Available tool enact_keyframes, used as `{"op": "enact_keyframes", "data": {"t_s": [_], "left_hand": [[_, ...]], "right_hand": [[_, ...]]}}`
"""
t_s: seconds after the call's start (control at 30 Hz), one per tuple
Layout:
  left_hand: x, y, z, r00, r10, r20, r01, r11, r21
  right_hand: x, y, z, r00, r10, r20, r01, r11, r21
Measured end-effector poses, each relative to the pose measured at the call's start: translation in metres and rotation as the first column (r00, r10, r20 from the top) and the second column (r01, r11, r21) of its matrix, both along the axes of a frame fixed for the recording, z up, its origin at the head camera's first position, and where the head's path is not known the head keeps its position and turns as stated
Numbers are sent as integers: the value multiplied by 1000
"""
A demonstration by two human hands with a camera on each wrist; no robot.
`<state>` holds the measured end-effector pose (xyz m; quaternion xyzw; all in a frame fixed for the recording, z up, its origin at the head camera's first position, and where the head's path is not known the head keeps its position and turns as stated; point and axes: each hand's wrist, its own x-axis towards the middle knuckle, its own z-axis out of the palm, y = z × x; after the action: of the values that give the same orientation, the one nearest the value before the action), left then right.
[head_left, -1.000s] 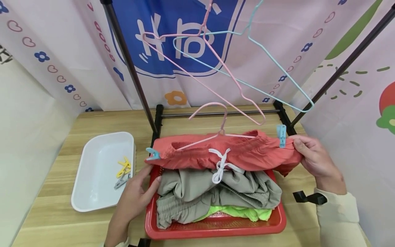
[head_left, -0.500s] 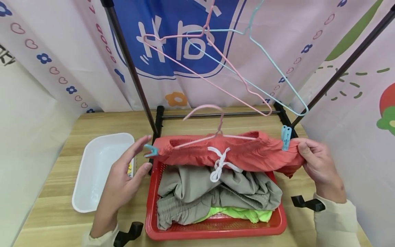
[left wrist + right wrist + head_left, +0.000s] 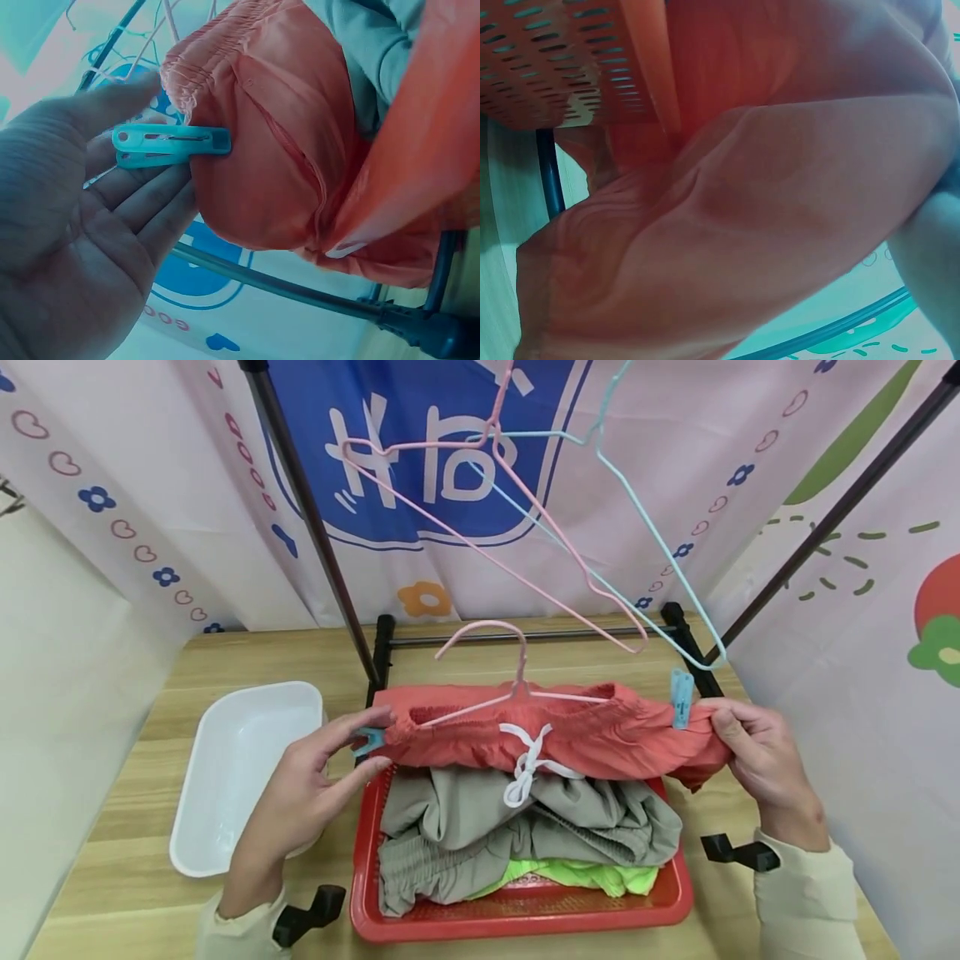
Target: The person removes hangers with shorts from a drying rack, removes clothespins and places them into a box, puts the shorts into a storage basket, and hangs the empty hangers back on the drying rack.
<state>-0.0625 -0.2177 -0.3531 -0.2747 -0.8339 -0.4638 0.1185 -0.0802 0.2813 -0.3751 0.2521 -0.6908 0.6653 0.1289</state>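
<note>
Coral shorts (image 3: 555, 739) stretched on a pink hanger (image 3: 510, 681) just above the red basket (image 3: 517, 906); right hand (image 3: 757, 760) pinching the waistband's right end, left hand (image 3: 303, 789), fingers relaxed, touching 1 blue clip (image 3: 367, 741) at its left end.

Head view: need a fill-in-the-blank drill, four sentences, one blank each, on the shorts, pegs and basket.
The coral shorts are clipped to a ____ wire hanger.
The right hand grips the shorts beside a ____ clothes peg.
The left hand reaches the peg at the shorts' other end with ____ fingers.
Under the shorts, grey clothes lie in a ____ basket.

Missing words: pink; blue; straight; red
</note>
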Motion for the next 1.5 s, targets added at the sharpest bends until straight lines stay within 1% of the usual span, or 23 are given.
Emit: {"op": "enact_keyframes", "data": {"t_s": [0.07,0.13,0.23,0.33,0.37,0.43,0.63,0.77,0.83,0.93,1.03,1.13,1.2,1.33,1.4,1.5], "left_hand": [[-1,0,-1,1000,17,1,-17,1000,6],[-1,-1,-2,999,31,-11,-30,1000,6],[-2,-3,-3,999,24,-38,-25,1000,-18],[-3,-6,-4,999,10,-49,-11,999,-31],[-3,-7,-4,999,10,-51,-12,999,-31],[-3,-8,-5,998,20,-65,-22,999,-31],[-4,-6,-6,993,56,-102,-54,998,27],[-2,-6,-6,987,110,-117,-104,993,52],[-1,-6,-7,983,135,-122,-128,990,65],[-1,-7,-7,978,159,-137,-146,984,98],[-3,-7,-9,973,170,-158,-151,980,127],[-3,-6,-11,968,181,-172,-155,976,153],[-3,-7,-12,967,184,-178,-151,971,187],[-3,-9,-12,969,186,-162,-143,959,244],[-3,-11,-12,969,187,-161,-144,958,247],[-4,-14,-12,965,199,-173,-165,967,192]], "right_hand": [[-1,0,-1,1000,-26,9,26,999,25],[-1,-1,-2,1000,-28,7,28,999,27],[-1,-1,-3,999,-41,4,41,997,58],[1,0,-3,999,-47,0,47,996,77],[1,1,-3,999,-54,-1,53,994,92],[1,1,-3,999,-46,-1,46,995,89],[0,2,-3,999,-38,12,37,995,93],[0,2,-2,999,-39,14,37,994,102],[-1,0,-3,1000,-30,3,29,996,87],[-1,-1,-4,1000,-27,-9,28,997,75],[-1,0,-5,1000,-20,-13,20,997,70],[-1,0,-5,999,-37,-4,37,995,92],[-1,-1,-4,999,-48,8,47,994,94],[-2,-1,-3,999,-40,5,40,994,104],[-2,0,-3,999,-32,3,32,992,123],[-2,1,-3,1000,-26,6,25,990,139]]}}
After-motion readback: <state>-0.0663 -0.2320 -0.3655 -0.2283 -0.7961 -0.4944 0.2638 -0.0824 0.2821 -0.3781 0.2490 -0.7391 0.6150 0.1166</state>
